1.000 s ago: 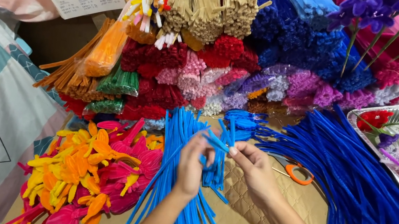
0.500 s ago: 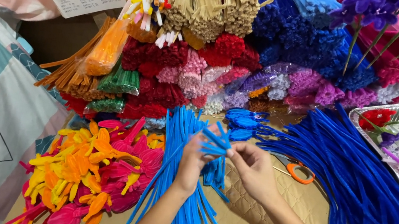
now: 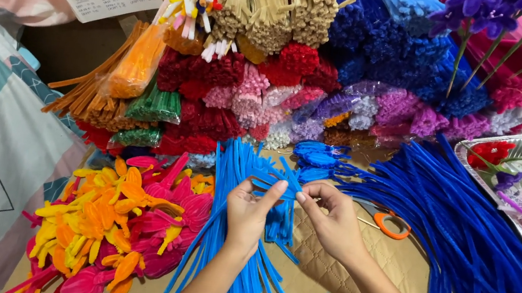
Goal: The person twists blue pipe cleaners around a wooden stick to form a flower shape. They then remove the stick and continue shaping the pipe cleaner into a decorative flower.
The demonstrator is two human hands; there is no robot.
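Left hand and right hand both pinch one fuzzy light-blue pipe cleaner, bent into a loop between the fingertips. Directly under the grip: loose pile of straight light-blue stems. Right of it, orange-handled scissors, then a dark-blue stem heap. Left, pink-and-yellow chenille petals.

Craft workshop: stacked pipe-cleaner bundles, scissors.
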